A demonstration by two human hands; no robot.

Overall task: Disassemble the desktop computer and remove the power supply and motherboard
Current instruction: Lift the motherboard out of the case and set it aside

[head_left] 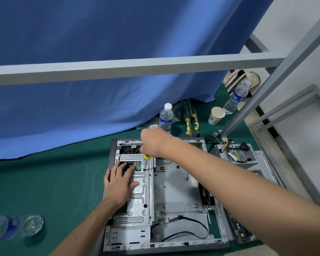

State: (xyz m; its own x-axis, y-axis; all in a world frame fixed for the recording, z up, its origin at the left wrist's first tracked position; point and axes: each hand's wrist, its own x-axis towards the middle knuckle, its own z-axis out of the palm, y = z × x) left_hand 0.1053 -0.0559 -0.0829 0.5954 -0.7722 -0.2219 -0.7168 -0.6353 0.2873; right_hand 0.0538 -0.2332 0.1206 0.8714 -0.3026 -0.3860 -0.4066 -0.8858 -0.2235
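Green mat table, blue curtain behind, grey frame bar overhead. Open steel computer case mid-table, long axis near-to-far. Removed power supply, perforated metal box, just beside its far-right corner. Left hand flat, fingers spread on drive bracket. Right hand grips yellow-handled screwdriver, upright, tip down.

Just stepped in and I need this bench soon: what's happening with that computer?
A person is stripping an open computer case. The right hand grips a yellow-handled screwdriver, tip down on the metal drive bracket, while the left hand rests flat on that bracket. The power supply already sits outside the case, to the right.
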